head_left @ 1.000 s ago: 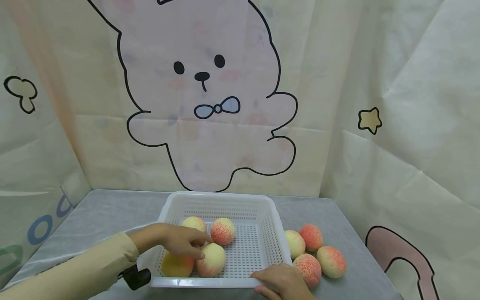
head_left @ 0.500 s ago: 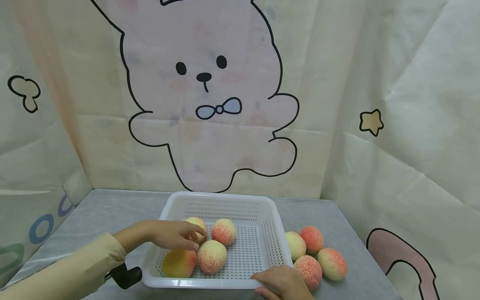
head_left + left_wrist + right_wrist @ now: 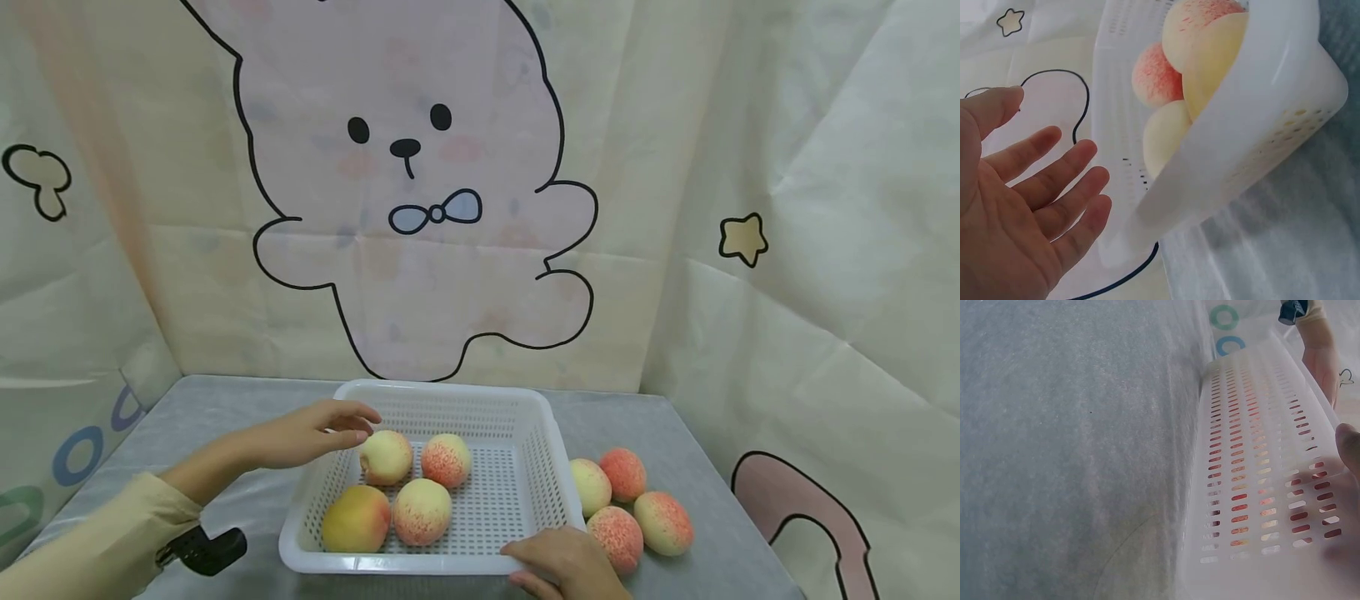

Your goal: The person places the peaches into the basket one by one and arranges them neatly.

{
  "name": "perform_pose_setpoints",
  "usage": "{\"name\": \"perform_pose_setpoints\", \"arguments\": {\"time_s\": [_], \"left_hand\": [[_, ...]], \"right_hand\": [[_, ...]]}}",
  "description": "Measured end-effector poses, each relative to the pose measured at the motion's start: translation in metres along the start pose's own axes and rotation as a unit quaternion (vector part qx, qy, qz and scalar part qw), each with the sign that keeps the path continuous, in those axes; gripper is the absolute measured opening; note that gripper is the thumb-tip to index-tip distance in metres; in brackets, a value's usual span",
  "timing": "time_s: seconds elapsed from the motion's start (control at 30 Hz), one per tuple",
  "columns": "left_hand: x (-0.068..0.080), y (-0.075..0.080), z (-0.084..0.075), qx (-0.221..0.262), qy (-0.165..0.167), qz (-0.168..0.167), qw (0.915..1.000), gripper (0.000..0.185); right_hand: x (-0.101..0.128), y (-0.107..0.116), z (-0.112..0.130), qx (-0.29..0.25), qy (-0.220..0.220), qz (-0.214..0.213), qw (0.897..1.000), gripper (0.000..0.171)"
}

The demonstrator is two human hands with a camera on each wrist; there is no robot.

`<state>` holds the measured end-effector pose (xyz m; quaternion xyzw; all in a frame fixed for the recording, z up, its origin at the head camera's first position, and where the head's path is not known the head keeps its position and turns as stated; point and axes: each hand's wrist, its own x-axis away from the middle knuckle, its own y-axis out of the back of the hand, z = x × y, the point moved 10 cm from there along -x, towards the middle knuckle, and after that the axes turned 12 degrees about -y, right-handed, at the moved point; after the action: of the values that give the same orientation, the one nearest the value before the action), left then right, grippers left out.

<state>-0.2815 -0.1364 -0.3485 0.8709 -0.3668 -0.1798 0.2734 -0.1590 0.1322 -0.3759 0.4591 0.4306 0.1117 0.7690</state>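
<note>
L hand (image 3: 315, 433) empty, fingers loose over basket (image 3: 558, 454) far-left rim, 4 peaches (image 3: 386, 457) inside, 4 more (image 3: 617, 537) on table just R; R hand (image 3: 562, 562) grips near rim — best keep basket steady, lift singly.

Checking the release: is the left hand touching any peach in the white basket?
Apart. Left wrist view shows the left hand open, palm bare, clear of the peaches in the white perforated plastic basket.

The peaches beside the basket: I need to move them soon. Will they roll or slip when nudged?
Probably they roll: the four peaches are round and lie loose on the flat grey table. Their matte, speckled skin suggests fair grip. They touch each other, so nudging one likely shifts its neighbours.
</note>
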Motion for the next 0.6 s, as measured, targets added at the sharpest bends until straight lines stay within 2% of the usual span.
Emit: {"name": "perform_pose_setpoints", "arguments": {"time_s": [0.2, 0.3, 0.47, 0.6], "left_hand": [[0.014, 0.017, 0.001, -0.033, 0.004, -0.037, 0.9988, 0.043], [0.022, 0.023, 0.000, -0.040, -0.005, -0.053, 0.9978, 0.040], [0.033, 0.030, -0.003, -0.038, -0.018, -0.069, 0.9968, 0.037], [0.040, 0.030, 0.001, -0.022, -0.009, -0.078, 0.9966, 0.037]], "right_hand": [[-0.002, 0.002, 0.001, -0.013, -0.003, 0.003, 1.000, 0.021], [-0.002, 0.003, 0.001, -0.018, -0.005, 0.001, 1.000, 0.023], [-0.003, 0.004, 0.000, -0.022, -0.010, 0.006, 1.000, 0.023], [-0.002, 0.003, 0.002, -0.019, -0.009, 0.020, 1.000, 0.022]]}}
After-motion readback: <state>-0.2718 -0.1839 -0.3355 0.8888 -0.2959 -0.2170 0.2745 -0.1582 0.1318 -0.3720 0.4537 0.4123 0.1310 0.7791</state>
